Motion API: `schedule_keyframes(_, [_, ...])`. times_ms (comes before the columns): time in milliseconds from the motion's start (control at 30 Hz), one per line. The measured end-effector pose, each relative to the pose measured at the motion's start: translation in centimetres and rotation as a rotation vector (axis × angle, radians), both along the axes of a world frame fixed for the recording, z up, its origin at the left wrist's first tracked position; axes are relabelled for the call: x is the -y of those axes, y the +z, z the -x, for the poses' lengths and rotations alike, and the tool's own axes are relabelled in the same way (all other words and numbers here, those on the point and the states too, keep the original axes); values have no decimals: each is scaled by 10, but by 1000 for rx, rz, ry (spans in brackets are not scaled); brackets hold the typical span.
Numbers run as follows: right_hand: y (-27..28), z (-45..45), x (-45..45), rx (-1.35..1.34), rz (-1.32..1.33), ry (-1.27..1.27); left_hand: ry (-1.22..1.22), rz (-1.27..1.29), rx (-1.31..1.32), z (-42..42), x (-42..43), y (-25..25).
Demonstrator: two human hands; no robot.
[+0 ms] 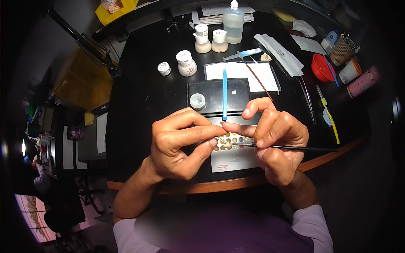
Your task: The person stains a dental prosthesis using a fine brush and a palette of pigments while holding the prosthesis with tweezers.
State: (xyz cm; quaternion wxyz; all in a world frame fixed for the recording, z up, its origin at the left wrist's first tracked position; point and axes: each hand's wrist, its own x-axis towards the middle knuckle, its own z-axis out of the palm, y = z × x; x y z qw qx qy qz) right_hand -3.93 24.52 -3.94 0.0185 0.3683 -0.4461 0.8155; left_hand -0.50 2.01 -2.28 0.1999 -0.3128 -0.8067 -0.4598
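My left hand [179, 141] pinches a thin silvery stick between thumb and fingertips. At its end sits a small tooth-coloured piece [228, 145], probably a dental crown. A slim black-handled brush [295, 148] is gripped in my right hand [278, 135], its tip pointing left at the piece. Whether the bristles touch it I cannot tell. My right index finger reaches across to the left fingertips. Beneath both hands lies a white palette [230, 162] with several round wells of coloured paste, partly hidden. A blue-handled tool [225, 92] lies just beyond.
A black tray [200, 88] holds a small round jar [197, 101]. Farther back stand powder bottles [185, 63], a clear squeeze bottle [233, 25] and a syringe [242, 54]. Tweezers [307, 99], a yellow-handled tool [331, 122] and a red bowl [322, 68] lie right.
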Motion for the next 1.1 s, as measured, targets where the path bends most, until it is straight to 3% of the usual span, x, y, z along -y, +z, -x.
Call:
schedule_keyframes(633, [8,-5,2,163,77,2,53,-30,121,-5,-4,4])
schedule_keyframes(1100, [2,-5,4,-121,-61,-107,30,-29,90,-2,1,-2])
